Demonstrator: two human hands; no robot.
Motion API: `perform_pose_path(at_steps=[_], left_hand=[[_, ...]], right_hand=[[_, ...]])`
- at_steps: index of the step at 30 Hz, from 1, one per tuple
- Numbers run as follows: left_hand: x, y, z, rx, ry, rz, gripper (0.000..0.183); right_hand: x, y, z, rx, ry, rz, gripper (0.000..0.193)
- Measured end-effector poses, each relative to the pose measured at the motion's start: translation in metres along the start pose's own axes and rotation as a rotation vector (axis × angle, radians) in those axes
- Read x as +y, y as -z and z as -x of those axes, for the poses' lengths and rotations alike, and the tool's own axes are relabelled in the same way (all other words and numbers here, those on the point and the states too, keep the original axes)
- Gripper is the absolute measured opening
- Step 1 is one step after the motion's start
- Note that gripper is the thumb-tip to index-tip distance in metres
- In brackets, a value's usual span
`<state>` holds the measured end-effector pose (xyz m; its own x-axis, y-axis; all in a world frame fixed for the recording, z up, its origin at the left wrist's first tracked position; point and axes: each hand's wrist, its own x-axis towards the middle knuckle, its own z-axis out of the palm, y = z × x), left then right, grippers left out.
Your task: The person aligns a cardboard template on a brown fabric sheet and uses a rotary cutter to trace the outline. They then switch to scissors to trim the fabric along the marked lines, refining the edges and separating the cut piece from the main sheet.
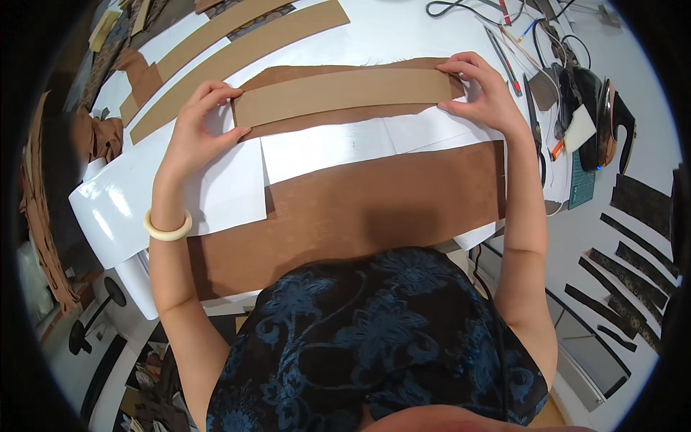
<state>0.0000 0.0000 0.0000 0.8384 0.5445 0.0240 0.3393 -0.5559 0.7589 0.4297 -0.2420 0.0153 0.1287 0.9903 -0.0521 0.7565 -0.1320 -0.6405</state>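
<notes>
A long, slightly curved tan strip of stiff board lies on a narrow brown piece of leather-like material, whose rough edge shows behind and in front of it. My left hand holds the left end, thumb on the near edge and fingertips on the far edge. At the other end my right hand grips it the same way, fingers curled over the far corner and thumb at the near edge. Nearer to me, a large brown sheet of similar material spreads across the table.
White paper lies under the pieces. Two more tan strips rest at the far left, beside brown scraps. To the right are scissors, cables, a green cutting mat and a black tool. Dark strips lie farther right.
</notes>
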Motion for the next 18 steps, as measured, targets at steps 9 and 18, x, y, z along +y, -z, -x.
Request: perform_pose_path(at_steps=[9,18], left_hand=[[-0.001,-0.002,-0.002,0.025,-0.040,-0.025,0.050],[-0.004,-0.001,-0.002,0.030,-0.060,-0.020,0.049]], right_hand=[[0.005,0.005,0.008,0.017,0.060,-0.118,0.061],[0.003,0.004,0.006,0.015,-0.002,-0.141,0.054]])
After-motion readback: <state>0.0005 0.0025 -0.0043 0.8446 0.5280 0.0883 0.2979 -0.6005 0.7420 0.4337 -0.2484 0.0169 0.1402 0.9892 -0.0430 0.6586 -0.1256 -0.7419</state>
